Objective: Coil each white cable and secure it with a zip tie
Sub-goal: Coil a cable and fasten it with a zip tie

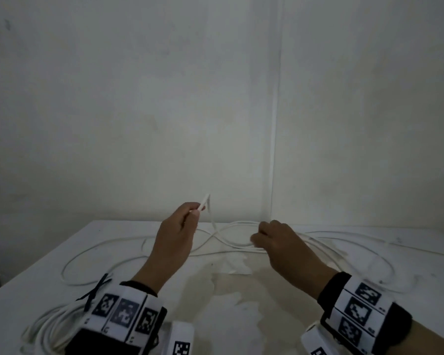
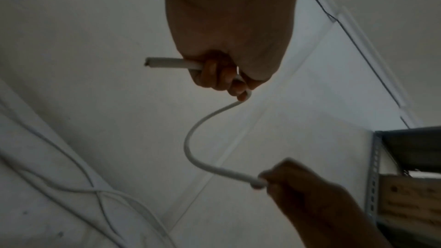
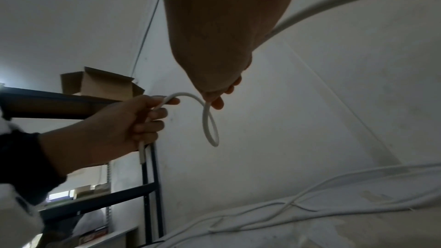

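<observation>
The left hand (image 1: 176,235) pinches the white cable (image 2: 190,139) by its cut end; the right hand (image 1: 280,242) grips it just beside (short arc between), so the slack trails rightward over the tabletop (image 1: 228,303).

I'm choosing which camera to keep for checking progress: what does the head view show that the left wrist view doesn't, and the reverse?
Only the head view shows the finished coil with its black zip tie near the left wrist, both marker wristbands, and the loose cable's full spread over the table. Only the left wrist view shows the cable's cut end up close and a metal shelf. Both show the left hand and right hand gripping the same white cable.
</observation>
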Available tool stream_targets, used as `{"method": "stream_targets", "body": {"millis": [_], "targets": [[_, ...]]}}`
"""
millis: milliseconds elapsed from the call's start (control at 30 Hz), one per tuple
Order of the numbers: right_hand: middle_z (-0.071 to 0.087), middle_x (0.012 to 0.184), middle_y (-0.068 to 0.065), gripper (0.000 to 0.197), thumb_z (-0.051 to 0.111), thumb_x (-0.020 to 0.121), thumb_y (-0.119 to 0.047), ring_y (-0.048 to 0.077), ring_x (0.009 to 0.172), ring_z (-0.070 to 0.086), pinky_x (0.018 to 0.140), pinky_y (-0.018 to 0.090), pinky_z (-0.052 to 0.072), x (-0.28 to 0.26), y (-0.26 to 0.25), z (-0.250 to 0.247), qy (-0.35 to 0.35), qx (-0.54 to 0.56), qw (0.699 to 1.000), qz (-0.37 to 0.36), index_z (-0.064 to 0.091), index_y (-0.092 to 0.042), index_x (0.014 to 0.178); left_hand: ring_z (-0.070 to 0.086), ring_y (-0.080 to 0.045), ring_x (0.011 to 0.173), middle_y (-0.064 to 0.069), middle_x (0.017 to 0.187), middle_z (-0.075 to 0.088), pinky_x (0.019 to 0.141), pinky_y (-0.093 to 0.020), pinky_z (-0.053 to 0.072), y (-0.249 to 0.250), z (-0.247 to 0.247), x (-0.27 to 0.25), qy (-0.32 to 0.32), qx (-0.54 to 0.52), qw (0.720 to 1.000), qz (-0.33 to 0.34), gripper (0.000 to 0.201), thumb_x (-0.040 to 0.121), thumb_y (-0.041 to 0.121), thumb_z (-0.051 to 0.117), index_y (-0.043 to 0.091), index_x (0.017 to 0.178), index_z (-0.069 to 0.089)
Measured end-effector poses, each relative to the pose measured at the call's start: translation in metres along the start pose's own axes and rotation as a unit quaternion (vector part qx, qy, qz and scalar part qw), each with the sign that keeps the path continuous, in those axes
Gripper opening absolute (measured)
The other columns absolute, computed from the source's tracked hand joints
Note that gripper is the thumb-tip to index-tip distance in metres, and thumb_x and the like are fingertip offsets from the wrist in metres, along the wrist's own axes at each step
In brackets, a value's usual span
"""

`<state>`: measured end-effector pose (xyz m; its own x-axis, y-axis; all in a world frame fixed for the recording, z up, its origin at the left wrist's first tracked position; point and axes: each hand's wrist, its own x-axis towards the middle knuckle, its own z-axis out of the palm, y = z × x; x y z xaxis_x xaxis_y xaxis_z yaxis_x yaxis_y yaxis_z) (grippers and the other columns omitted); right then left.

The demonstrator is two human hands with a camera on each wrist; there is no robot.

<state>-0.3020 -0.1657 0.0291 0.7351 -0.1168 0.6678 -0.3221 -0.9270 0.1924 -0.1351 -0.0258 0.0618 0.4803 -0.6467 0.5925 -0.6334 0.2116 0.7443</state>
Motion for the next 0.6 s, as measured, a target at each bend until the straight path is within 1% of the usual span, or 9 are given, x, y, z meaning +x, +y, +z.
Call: {"method": "stream_targets", "body": {"millis": [100,167,200,233,300,333,400,467,600], "targets": [[0.046,0.071,0.004,0.033,0.069,0.057,0.016,0.012,0.064,0.026,0.057,0.023,0.016,0.003,-0.013,-0.015,0.008,0.035,0.999,-0.04,0.06,-0.01,0.074,0.043,-0.005,0.052,0.007,0.058,0.047,0.051,-0.018,0.031,0.004,0.012,-0.013,-0.039,0.049,0.998,0.023,0.015,0.091,0.031,0.041,0.033,0.088,0.056],[0.046,0.074,0.004,0.013,0.061,0.076,0.003,0.012,0.064,0.03,0.056,0.023,0.023,0.007,-0.02,-0.025,0.023,0.077,0.995,-0.061,0.061,-0.01,0.078,0.047,-0.004,0.054,0.007,0.063,0.054,0.052,-0.016,0.036,0.008,0.019,-0.021,-0.059,0.052,0.997,0.022,0.014,0.092,0.031,0.044,0.037,0.087,0.056],[0.047,0.076,0.004,0.01,0.053,0.084,-0.005,0.012,0.064,0.033,0.056,0.023,0.028,0.008,-0.022,-0.029,0.034,0.107,0.992,-0.065,0.061,-0.009,0.08,0.052,-0.006,0.058,0.007,0.067,0.058,0.056,-0.016,0.041,0.01,0.022,-0.025,-0.066,0.038,0.997,0.016,0.014,0.088,0.034,0.044,0.041,0.085,0.056],[0.047,0.08,0.003,0.015,0.047,0.089,-0.012,0.012,0.064,0.035,0.057,0.021,0.03,0.008,-0.024,-0.032,0.045,0.137,0.987,-0.066,0.06,-0.009,0.082,0.056,-0.01,0.063,0.007,0.071,0.061,0.064,-0.022,0.048,0.012,0.025,-0.028,-0.07,0.021,0.997,0.011,0.015,0.085,0.036,0.043,0.041,0.084,0.057],[0.043,0.085,-0.003,0.016,0.042,0.092,-0.019,0.011,0.063,0.037,0.059,0.022,0.033,0.006,-0.024,-0.036,0.055,0.178,0.981,-0.061,0.054,-0.012,0.084,0.059,-0.022,0.073,0.012,0.075,0.063,0.074,-0.03,0.05,0.014,0.027,-0.032,-0.076,0.01,0.997,0.005,0.016,0.08,0.038,0.043,0.041,0.083,0.059],[0.041,0.086,-0.005,0.017,0.041,0.093,-0.021,0.011,0.063,0.038,0.058,0.023,0.034,0.004,-0.024,-0.036,0.063,0.182,0.979,-0.06,0.053,-0.013,0.084,0.059,-0.021,0.073,0.019,0.076,0.062,0.073,-0.028,0.049,0.016,0.028,-0.034,-0.083,0.016,0.996,0.005,0.016,0.078,0.039,0.043,0.042,0.082,0.058],[0.04,0.085,-0.006,0.024,0.038,0.096,-0.026,0.012,0.062,0.04,0.058,0.021,0.034,0.001,-0.022,-0.035,0.077,0.188,0.977,-0.059,0.054,-0.012,0.084,0.055,-0.009,0.066,0.028,0.074,0.061,0.064,-0.021,0.043,0.019,0.031,-0.037,-0.105,0.021,0.994,0.009,0.016,0.077,0.04,0.041,0.043,0.08,0.056],[0.041,0.084,-0.006,0.031,0.035,0.098,-0.029,0.01,0.063,0.039,0.059,0.019,0.032,0.002,-0.019,-0.036,0.086,0.188,0.977,-0.059,0.056,-0.012,0.083,0.048,-0.004,0.057,0.025,0.067,0.06,0.056,-0.017,0.035,0.022,0.034,-0.041,-0.122,0.011,0.992,0.006,0.019,0.078,0.039,0.038,0.04,0.075,0.057],[0.05,0.077,-0.004,0.028,0.041,0.092,-0.034,0.008,0.066,0.039,0.059,0.022,0.028,0.009,-0.01,-0.037,0.068,0.169,0.983,-0.036,0.056,-0.016,0.077,0.041,-0.002,0.051,0.012,0.055,0.053,0.056,-0.02,0.033,0.024,0.039,-0.044,-0.131,-0.016,0.991,-0.015,0.032,0.084,0.042,0.038,0.027,0.061,0.055]]}}
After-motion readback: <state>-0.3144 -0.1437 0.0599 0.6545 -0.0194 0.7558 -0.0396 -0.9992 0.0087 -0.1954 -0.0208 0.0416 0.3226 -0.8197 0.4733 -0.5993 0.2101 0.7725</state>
